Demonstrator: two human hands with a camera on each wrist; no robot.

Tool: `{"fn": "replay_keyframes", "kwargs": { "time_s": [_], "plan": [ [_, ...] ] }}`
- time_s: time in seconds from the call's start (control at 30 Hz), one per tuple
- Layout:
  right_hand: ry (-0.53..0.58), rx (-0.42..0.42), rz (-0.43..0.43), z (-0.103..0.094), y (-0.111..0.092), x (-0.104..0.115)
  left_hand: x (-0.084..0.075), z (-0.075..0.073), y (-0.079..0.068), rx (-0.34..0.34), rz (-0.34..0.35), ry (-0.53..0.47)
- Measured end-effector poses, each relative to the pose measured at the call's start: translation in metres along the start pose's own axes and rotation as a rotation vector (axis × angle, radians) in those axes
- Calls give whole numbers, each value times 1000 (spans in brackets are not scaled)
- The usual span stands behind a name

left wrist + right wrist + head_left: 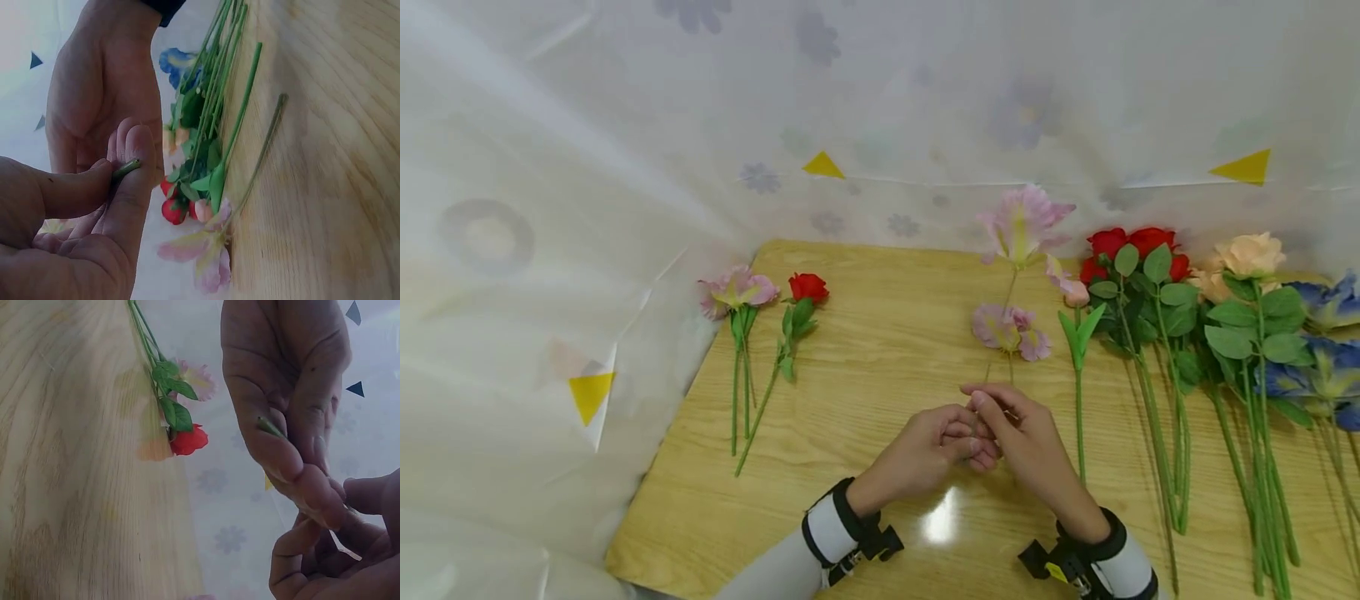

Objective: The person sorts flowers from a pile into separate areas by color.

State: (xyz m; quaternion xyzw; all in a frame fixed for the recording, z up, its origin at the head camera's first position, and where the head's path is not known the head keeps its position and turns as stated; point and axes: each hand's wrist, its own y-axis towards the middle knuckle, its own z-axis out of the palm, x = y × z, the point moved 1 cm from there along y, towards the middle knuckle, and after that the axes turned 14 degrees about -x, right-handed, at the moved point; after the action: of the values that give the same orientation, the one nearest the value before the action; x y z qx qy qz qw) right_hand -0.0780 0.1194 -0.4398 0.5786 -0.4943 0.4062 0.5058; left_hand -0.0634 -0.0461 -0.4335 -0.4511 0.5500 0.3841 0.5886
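My left hand (925,446) pinches a thin green flower stem (127,169) between thumb and fingers, its cut end poking out. Over it, the curled fingers of my right hand (1026,437) meet the left fingertips around the same stem, which they largely hide. Beyond the hands, in the head view, are two pink-purple flowers, an upper bloom (1024,223) and a lower bloom (1000,329). One pink flower (212,259) lies with its bare stem on the table in the left wrist view. A pink bud with green leaves (1077,293) lies right of my right hand.
Several red roses (1131,246), peach roses (1251,254) and blue flowers (1330,367) lie along the right of the wooden table (850,333). At the left are pink flowers (737,289) and one red rose (808,287). A patterned sheet (880,100) hangs behind.
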Motion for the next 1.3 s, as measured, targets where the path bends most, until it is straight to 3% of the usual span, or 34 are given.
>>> {"fn": "replay_keyframes", "kwargs": {
  "time_s": [0.13,0.23,0.33,0.43,0.63,0.8,0.9,1.0,1.2,1.3],
  "plan": [
    [-43,-42,-5,-3,5,0,0,6,4,8,-1,6],
    [-61,-66,5,-7,11,-2,1,2,6,-46,54,157],
    [-106,-59,44,-14,16,1,1,-15,6,-151,95,355],
    [-192,-10,109,-23,17,-2,-1,-44,3,-290,80,477],
    [-443,90,156,-28,16,-22,-9,-122,-14,-591,33,625],
    [-560,143,179,-27,16,-32,-5,-179,-40,-747,-109,833],
    [-559,157,220,-27,17,-35,3,-202,-54,-770,-238,935],
    [-559,160,258,-26,18,-38,13,-214,-61,-777,-325,992],
    [-605,153,238,-24,25,-44,28,-224,-59,-822,-348,1013],
    [-614,148,232,-23,29,-47,32,-227,-57,-805,-332,1000]
  ]
}}
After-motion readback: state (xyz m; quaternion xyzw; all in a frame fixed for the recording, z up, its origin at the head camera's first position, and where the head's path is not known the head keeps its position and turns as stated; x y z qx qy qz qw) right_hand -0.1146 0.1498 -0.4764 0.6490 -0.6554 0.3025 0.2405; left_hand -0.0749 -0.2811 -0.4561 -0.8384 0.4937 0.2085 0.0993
